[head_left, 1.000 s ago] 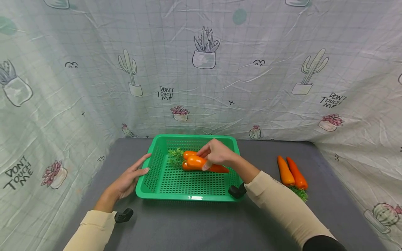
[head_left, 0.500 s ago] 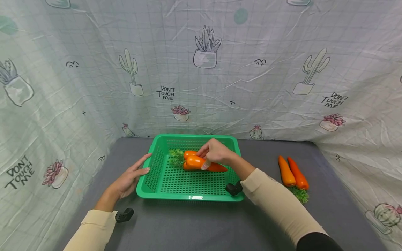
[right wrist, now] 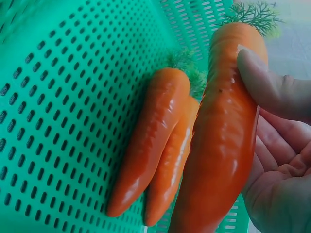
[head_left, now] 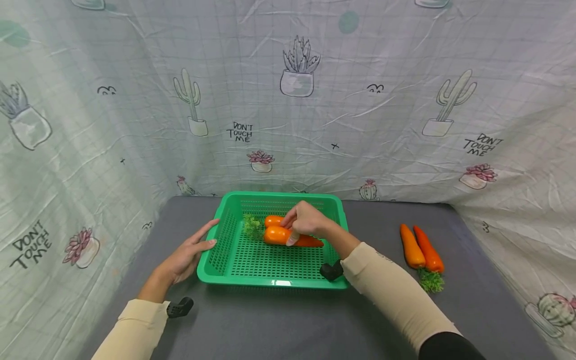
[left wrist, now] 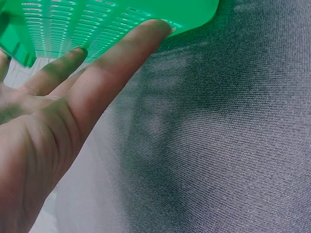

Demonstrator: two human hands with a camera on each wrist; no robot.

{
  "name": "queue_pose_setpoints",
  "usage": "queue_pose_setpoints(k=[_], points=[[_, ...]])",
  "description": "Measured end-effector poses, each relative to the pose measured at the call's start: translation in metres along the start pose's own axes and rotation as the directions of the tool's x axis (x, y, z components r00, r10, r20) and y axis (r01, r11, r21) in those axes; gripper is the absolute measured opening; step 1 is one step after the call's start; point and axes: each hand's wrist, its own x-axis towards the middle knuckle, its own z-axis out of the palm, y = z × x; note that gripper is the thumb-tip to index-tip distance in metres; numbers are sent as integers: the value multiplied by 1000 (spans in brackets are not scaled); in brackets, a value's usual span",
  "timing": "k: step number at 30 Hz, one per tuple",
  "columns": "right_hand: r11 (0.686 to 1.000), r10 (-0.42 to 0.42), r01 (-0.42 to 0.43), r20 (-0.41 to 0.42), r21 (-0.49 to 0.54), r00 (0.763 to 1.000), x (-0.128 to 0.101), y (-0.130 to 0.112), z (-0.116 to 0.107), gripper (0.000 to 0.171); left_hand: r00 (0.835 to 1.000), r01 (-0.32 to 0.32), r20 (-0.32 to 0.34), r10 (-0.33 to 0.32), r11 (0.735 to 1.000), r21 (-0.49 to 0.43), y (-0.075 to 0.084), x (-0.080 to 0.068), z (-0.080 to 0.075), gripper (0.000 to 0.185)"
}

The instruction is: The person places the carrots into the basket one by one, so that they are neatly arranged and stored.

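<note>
One held carrot [right wrist: 221, 121]: right hand [head_left: 309, 220] pinches it inside green basket [head_left: 247, 281] | left hand [head_left: 185, 255]: straight fingers touch basket | two lying carrots [right wrist: 149, 133]: already in basket | two outside carrots [head_left: 412, 250]: on grey table [head_left: 252, 320], apparently remaining; work seems midway

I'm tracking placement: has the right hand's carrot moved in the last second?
Yes: in the head view, the held carrot has shifted slightly left against the green basket.

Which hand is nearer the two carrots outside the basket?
The right hand, left of that pair, gripping a carrot over the basket. The left hand is farther, at the basket's left side.
</note>
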Motion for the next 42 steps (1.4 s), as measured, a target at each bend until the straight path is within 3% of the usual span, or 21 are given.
queue_pose_setpoints(k=[26,42], points=[[999,37,-37,-5,-23,999,13,5,5,41,999,-28,-16,30,995,99,-2,-1,-1,73],[999,50,-50,4,-19,999,23,13,10,40,1000,-27,13,26,999,33,2,-1,-1,74]])
